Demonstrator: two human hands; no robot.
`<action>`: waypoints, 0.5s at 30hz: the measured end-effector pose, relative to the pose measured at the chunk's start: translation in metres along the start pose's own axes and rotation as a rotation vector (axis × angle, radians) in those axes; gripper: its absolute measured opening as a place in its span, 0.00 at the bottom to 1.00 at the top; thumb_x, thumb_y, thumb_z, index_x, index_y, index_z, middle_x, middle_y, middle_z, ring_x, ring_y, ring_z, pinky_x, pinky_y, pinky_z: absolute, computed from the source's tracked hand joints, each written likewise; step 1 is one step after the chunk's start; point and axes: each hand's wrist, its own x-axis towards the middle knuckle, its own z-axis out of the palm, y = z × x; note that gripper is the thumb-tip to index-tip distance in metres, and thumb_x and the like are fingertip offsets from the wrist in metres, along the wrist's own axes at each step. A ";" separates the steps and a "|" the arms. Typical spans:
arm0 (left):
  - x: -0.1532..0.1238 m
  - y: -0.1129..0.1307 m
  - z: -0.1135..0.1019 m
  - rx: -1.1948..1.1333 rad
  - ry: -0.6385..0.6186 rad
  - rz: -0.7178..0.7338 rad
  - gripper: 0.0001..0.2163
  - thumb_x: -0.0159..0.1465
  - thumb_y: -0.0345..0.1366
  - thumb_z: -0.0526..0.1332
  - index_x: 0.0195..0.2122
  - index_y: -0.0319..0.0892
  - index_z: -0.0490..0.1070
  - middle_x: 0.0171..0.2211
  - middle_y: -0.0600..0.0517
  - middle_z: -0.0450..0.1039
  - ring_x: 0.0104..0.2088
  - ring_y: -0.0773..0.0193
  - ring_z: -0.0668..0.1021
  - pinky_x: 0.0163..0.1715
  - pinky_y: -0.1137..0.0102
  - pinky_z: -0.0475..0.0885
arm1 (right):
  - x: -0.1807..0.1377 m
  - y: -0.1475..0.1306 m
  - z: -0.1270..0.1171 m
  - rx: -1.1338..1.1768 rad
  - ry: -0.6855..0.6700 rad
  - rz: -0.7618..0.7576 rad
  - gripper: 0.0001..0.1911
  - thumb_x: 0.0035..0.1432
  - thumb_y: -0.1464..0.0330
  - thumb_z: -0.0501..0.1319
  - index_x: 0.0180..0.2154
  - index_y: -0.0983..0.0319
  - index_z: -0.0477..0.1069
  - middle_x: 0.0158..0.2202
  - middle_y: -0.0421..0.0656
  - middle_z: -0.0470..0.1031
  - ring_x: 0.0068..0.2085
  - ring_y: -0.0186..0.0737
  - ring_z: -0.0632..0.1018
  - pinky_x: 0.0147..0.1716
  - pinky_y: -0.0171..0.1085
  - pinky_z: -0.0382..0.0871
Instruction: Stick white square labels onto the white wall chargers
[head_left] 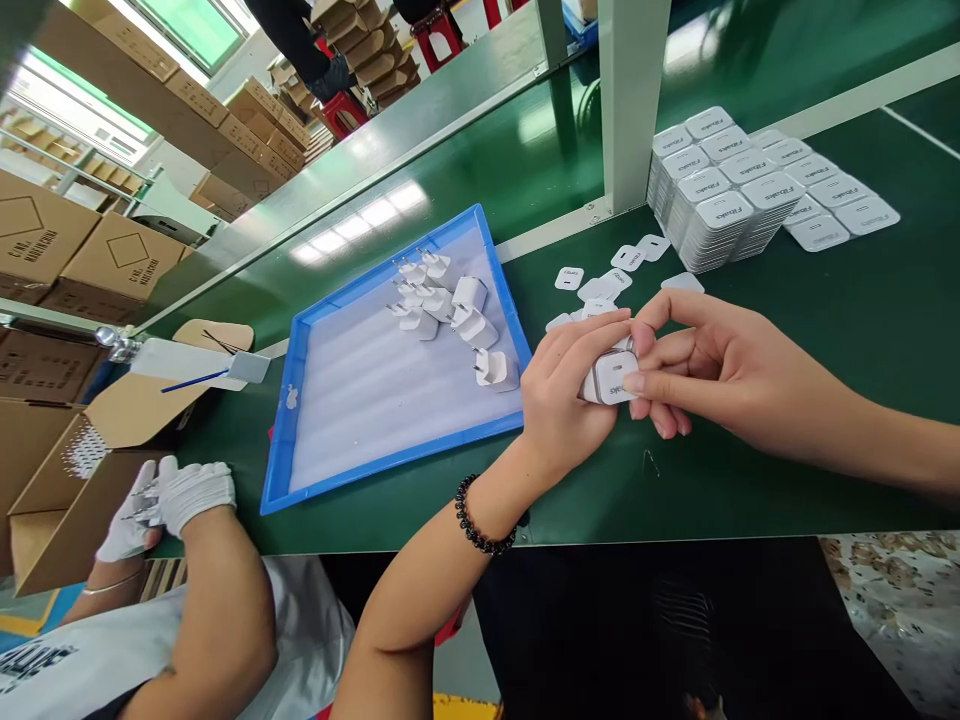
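My left hand (559, 390) is wrapped round a white plug charger (613, 376). The charger's front face, with printed lettering and a small slot, points toward me. My right hand (712, 360) is closed at the right edge of that face, its thumb pressing there; whether a thin label sits under the fingers is hard to make out. Just beyond my hands lie loose white printed labels (600, 290), partly hidden behind my fingers. Left of them, a blue-rimmed tray (390, 470) holds several white plug chargers (472, 325) with their pins showing.
Stacks of printed label cards (724, 190) stand by a post (630, 110) at the back right. At left, a co-worker's gloved hands (191, 495) hold a plug charger beside an open carton (67, 520). The bench's front edge (675, 538) runs below my hands.
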 end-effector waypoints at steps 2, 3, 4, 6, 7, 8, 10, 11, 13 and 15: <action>0.000 0.000 0.001 0.005 -0.001 0.001 0.08 0.66 0.35 0.65 0.46 0.44 0.74 0.47 0.48 0.82 0.47 0.59 0.83 0.46 0.63 0.79 | 0.000 0.000 0.000 -0.013 0.007 0.000 0.13 0.57 0.72 0.66 0.35 0.55 0.60 0.22 0.36 0.76 0.21 0.38 0.75 0.22 0.39 0.69; 0.000 -0.001 0.001 0.003 0.001 0.004 0.08 0.66 0.35 0.65 0.46 0.44 0.74 0.47 0.47 0.82 0.47 0.60 0.83 0.46 0.63 0.79 | -0.001 0.001 0.000 -0.017 0.007 -0.003 0.14 0.57 0.72 0.66 0.35 0.55 0.60 0.23 0.36 0.76 0.21 0.38 0.75 0.22 0.39 0.69; 0.000 -0.001 0.001 0.000 0.002 0.004 0.08 0.66 0.35 0.65 0.46 0.44 0.74 0.47 0.47 0.82 0.47 0.60 0.83 0.46 0.64 0.79 | -0.001 0.001 0.000 -0.021 0.010 -0.006 0.14 0.57 0.73 0.66 0.35 0.55 0.60 0.23 0.36 0.76 0.21 0.38 0.75 0.22 0.39 0.69; -0.001 -0.001 0.001 -0.001 -0.002 -0.007 0.07 0.67 0.35 0.64 0.46 0.44 0.75 0.47 0.48 0.82 0.47 0.60 0.83 0.46 0.64 0.79 | -0.001 0.001 0.000 -0.033 0.017 -0.012 0.14 0.57 0.73 0.66 0.34 0.55 0.60 0.23 0.36 0.75 0.22 0.38 0.75 0.21 0.39 0.68; -0.001 -0.001 0.002 0.003 -0.008 -0.017 0.07 0.67 0.35 0.64 0.46 0.44 0.75 0.47 0.48 0.82 0.47 0.60 0.83 0.46 0.63 0.79 | -0.001 0.002 0.001 -0.039 0.024 -0.016 0.14 0.57 0.73 0.66 0.34 0.55 0.60 0.22 0.36 0.75 0.21 0.38 0.75 0.21 0.39 0.68; -0.001 -0.001 0.002 0.006 -0.013 -0.028 0.07 0.67 0.35 0.64 0.46 0.44 0.75 0.47 0.48 0.82 0.47 0.60 0.83 0.46 0.63 0.79 | -0.002 0.002 0.001 -0.045 0.030 -0.021 0.14 0.57 0.73 0.65 0.34 0.55 0.60 0.22 0.36 0.75 0.21 0.39 0.75 0.21 0.40 0.68; -0.001 -0.001 0.001 0.003 -0.023 -0.037 0.08 0.66 0.35 0.64 0.46 0.44 0.75 0.47 0.48 0.82 0.47 0.59 0.83 0.46 0.63 0.79 | -0.002 0.002 0.001 -0.063 0.041 -0.029 0.13 0.57 0.73 0.65 0.35 0.55 0.60 0.22 0.36 0.75 0.21 0.39 0.74 0.21 0.40 0.68; 0.000 -0.001 0.001 0.001 -0.025 -0.037 0.08 0.66 0.35 0.64 0.46 0.44 0.75 0.47 0.48 0.82 0.47 0.59 0.83 0.46 0.63 0.79 | -0.002 0.003 0.001 -0.075 0.047 -0.033 0.13 0.57 0.73 0.65 0.35 0.55 0.60 0.22 0.36 0.75 0.21 0.39 0.74 0.21 0.40 0.67; 0.000 -0.001 0.001 0.002 -0.030 -0.032 0.08 0.66 0.35 0.65 0.46 0.44 0.75 0.47 0.48 0.82 0.47 0.59 0.83 0.46 0.63 0.79 | -0.002 0.003 0.001 -0.110 0.064 -0.035 0.13 0.57 0.73 0.64 0.35 0.55 0.60 0.22 0.36 0.75 0.22 0.39 0.74 0.22 0.40 0.67; 0.001 0.000 0.001 0.005 -0.037 -0.032 0.08 0.65 0.33 0.65 0.45 0.43 0.75 0.47 0.48 0.82 0.47 0.60 0.83 0.45 0.64 0.79 | -0.002 0.003 0.001 -0.143 0.077 -0.035 0.12 0.58 0.74 0.63 0.35 0.55 0.60 0.22 0.35 0.75 0.22 0.38 0.74 0.23 0.40 0.67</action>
